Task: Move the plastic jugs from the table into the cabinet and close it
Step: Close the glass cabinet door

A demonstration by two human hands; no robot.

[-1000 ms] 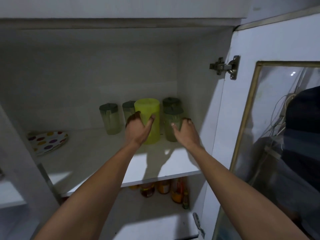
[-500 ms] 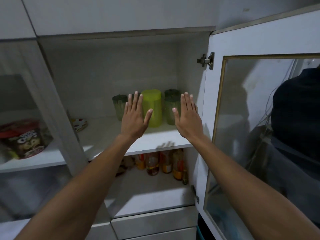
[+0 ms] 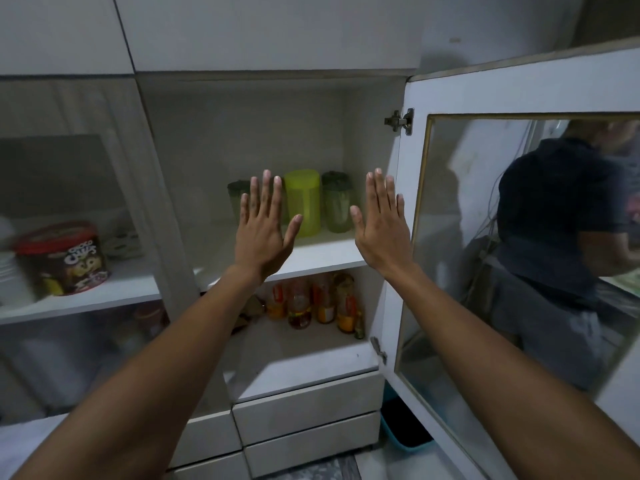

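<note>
left hand (image 3: 265, 230) grip released (fingers spread) | right hand (image 3: 382, 226) grip released | jugs (image 3: 302, 202) shelved | door (image 3: 519, 237) open

Dim, cool light throughout, with a bright patch falling on the lower shelf (image 3: 298, 362) and arm shadows across it. The glass door (image 3: 519, 258) carries a murky reflection, and the left side blurs. Straight edges bow toward the frame's corners.

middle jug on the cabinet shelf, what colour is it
Bright yellow-green jug, seen in the head view.
</note>
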